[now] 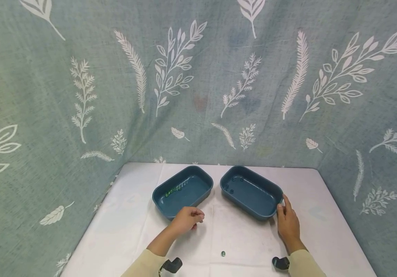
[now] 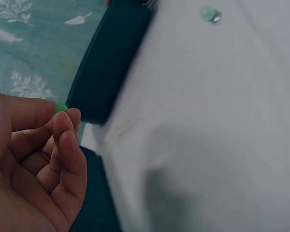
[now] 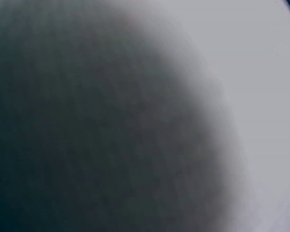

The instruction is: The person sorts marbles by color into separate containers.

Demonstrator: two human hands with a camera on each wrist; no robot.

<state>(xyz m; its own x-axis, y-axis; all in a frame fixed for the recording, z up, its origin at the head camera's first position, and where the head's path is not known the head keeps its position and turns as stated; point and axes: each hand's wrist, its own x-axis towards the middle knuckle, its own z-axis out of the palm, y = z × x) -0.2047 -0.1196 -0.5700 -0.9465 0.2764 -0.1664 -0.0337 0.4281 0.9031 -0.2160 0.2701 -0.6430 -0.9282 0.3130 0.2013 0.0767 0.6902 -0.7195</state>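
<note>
In the left wrist view my left hand (image 2: 38, 159) pinches a small green marble (image 2: 61, 108) between thumb and fingertips. The head view has this left hand (image 1: 187, 219) just in front of the left blue tray (image 1: 170, 212), whose far-left side holds several green marbles (image 1: 173, 190). My right hand (image 1: 288, 221) rests against the near right corner of the right blue tray (image 1: 253, 211), fingers fairly straight along its outside. Several marbles (image 1: 232, 191) lie at the left end of that tray. The right wrist view is mostly blocked by a dark blur.
One loose green marble (image 1: 223, 254) lies on the white tablecloth (image 1: 240, 238) between my forearms, nearer the front than both trays. Leaf-patterned green fabric (image 1: 198, 96) hangs behind the table and along both sides.
</note>
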